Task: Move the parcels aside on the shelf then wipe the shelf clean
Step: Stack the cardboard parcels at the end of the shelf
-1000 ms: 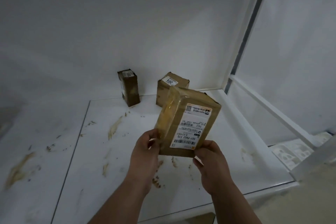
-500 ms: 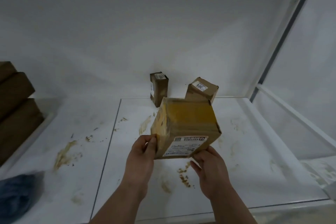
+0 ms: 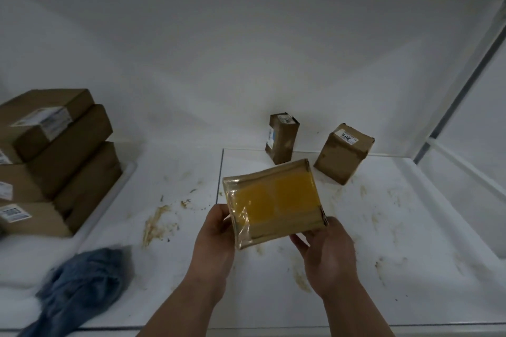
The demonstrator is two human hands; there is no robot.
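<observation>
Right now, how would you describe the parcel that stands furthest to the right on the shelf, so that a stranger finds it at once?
Look at the white shelf, stained brown, and follow its back wall toward the right corner post. Two small brown parcels stand there, beyond the taped parcel held in both hands. Yours is the right-hand parcel: squat, tilted, labelled on top, while the tall narrow parcel stands upright.

We count seven brown parcels: one held parcel (image 3: 273, 204) at the centre, a narrow upright parcel (image 3: 282, 142) at twelve o'clock, a tilted parcel (image 3: 342, 157) at one o'clock, and four in the stacked parcels (image 3: 54, 161) at nine o'clock. We see one blue cloth (image 3: 79, 290) at seven o'clock, and two hands, the left hand (image 3: 216, 246) and the right hand (image 3: 328, 257), at six o'clock. Brown smears (image 3: 156, 224) on the shelf (image 3: 410, 295) are too many to count.
</observation>
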